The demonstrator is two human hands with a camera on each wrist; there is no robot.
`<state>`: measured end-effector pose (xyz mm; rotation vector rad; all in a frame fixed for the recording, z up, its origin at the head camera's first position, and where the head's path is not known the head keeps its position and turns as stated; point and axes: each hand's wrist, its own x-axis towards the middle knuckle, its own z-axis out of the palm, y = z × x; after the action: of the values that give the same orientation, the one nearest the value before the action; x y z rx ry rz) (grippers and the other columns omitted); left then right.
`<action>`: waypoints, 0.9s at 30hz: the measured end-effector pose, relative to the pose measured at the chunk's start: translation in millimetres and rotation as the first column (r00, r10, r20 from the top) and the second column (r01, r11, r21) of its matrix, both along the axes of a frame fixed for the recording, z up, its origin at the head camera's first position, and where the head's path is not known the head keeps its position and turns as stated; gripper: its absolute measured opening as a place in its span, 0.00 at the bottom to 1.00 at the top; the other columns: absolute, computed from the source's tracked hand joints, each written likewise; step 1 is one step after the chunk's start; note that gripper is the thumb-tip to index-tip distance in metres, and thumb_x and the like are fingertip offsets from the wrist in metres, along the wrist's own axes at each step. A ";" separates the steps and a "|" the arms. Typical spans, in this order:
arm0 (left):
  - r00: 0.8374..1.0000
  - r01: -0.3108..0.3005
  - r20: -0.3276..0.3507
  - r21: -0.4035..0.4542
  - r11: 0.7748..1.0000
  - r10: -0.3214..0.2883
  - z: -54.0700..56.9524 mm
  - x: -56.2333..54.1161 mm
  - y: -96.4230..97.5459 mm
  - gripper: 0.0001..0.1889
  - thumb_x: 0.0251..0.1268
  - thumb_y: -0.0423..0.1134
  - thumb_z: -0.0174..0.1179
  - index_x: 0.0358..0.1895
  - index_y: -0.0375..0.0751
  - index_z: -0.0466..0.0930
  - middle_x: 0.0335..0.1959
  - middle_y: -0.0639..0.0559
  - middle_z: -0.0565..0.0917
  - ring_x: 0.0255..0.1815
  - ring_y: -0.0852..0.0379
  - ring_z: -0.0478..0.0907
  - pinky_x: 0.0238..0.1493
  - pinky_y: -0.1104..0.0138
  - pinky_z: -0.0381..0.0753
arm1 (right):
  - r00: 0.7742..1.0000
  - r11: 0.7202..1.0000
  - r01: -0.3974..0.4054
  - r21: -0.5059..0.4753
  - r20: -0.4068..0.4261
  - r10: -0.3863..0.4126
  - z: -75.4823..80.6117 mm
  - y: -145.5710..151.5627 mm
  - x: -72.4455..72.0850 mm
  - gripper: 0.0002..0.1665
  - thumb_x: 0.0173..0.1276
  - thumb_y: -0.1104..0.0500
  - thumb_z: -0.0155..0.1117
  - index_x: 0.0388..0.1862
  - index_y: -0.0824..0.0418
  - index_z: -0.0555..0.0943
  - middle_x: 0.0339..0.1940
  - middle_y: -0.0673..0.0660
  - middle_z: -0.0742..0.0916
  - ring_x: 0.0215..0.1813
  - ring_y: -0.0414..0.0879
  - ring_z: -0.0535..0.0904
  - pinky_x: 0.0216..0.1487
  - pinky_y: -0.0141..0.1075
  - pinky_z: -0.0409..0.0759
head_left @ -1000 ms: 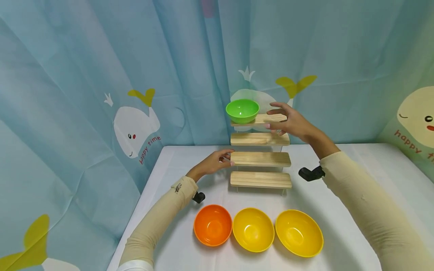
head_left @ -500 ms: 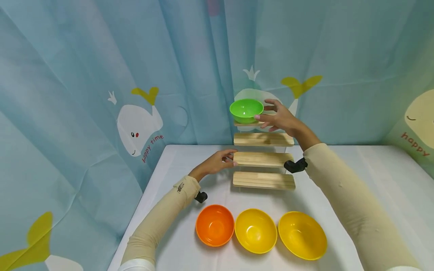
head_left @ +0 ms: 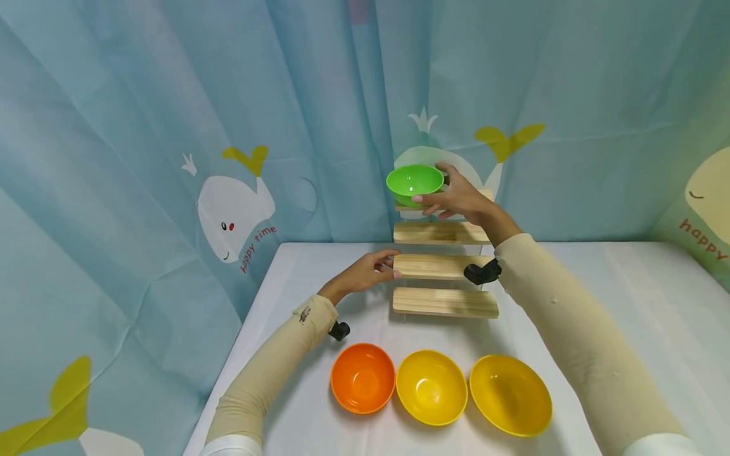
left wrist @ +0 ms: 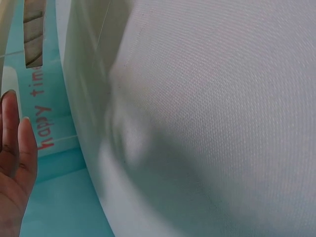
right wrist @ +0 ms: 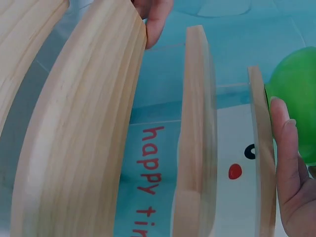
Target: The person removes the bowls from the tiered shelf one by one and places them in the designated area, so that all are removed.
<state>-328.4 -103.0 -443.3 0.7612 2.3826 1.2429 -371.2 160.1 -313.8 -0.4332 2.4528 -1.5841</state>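
Note:
A green bowl (head_left: 415,183) sits at the left end of the top board of a stepped wooden display rack (head_left: 445,303). My right hand (head_left: 461,197) holds the bowl's right side, thumb in front and a finger behind the rim. In the right wrist view, that hand's fingers (right wrist: 288,143) lie against the green bowl (right wrist: 301,103), beside the top board's edge. My left hand (head_left: 363,272) grips the left end of the second board from the bottom. Only part of the left hand (left wrist: 17,158) shows in the left wrist view.
An orange bowl (head_left: 362,379), a yellow bowl (head_left: 431,387) and another yellow bowl (head_left: 510,396) stand in a row on the white tablecloth (head_left: 582,304), in front of the rack. A blue curtain (head_left: 319,114) with whale prints hangs behind the table.
My right hand has moved left along the top board, from apart from the green bowl to holding its right side. The left hand stays at the board's end. The view has shifted slightly.

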 end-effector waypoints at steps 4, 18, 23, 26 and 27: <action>1.000 -0.006 0.004 0.002 1.000 0.006 1.2 0.6 -1.7 0.34 0.73 0.46 0.61 0.77 0.44 0.62 0.63 0.41 0.76 0.58 0.46 0.77 0.55 0.60 0.79 | 1.000 1.000 -0.002 -0.021 -0.001 0.002 -0.9 -5.9 -2.1 0.65 0.66 0.46 0.71 0.83 0.51 0.35 0.67 0.68 0.75 0.44 0.48 0.89 0.50 0.47 0.85; 1.000 -0.014 0.000 -0.009 1.000 0.014 -0.9 2.2 0.8 0.33 0.73 0.48 0.61 0.77 0.48 0.63 0.62 0.43 0.78 0.57 0.49 0.78 0.52 0.63 0.79 | 1.000 0.998 -0.006 -0.057 0.004 0.006 -5.9 -10.4 -3.8 0.58 0.64 0.49 0.73 0.80 0.50 0.44 0.66 0.64 0.75 0.45 0.51 0.89 0.50 0.52 0.84; 1.000 -0.011 -0.007 -0.007 1.000 0.011 -1.6 0.8 1.7 0.33 0.73 0.47 0.61 0.77 0.48 0.63 0.61 0.43 0.78 0.56 0.50 0.78 0.51 0.63 0.80 | 1.000 0.998 0.004 -0.057 -0.001 -0.004 -5.8 -10.2 -3.1 0.58 0.64 0.49 0.73 0.81 0.51 0.44 0.67 0.64 0.75 0.45 0.51 0.89 0.49 0.52 0.85; 1.000 -0.008 -0.010 -0.007 1.000 0.008 -1.9 0.1 2.1 0.33 0.73 0.47 0.62 0.77 0.48 0.63 0.61 0.43 0.78 0.55 0.50 0.78 0.51 0.63 0.80 | 1.000 0.998 0.015 -0.062 0.001 -0.015 -5.8 -9.8 -2.6 0.59 0.64 0.49 0.73 0.81 0.51 0.44 0.67 0.64 0.75 0.43 0.49 0.89 0.50 0.53 0.84; 1.000 -0.007 -0.012 -0.006 1.000 0.006 -1.9 0.0 2.2 0.33 0.73 0.47 0.62 0.77 0.47 0.63 0.61 0.43 0.78 0.55 0.50 0.78 0.51 0.63 0.80 | 1.000 0.998 0.018 -0.065 0.001 -0.018 -5.9 -9.8 -2.6 0.59 0.64 0.49 0.73 0.81 0.51 0.44 0.66 0.64 0.75 0.43 0.49 0.89 0.50 0.53 0.85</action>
<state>-328.4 -100.7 -445.3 0.7616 2.3993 1.2360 -373.8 150.3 -319.7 -0.4223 2.4169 -1.6747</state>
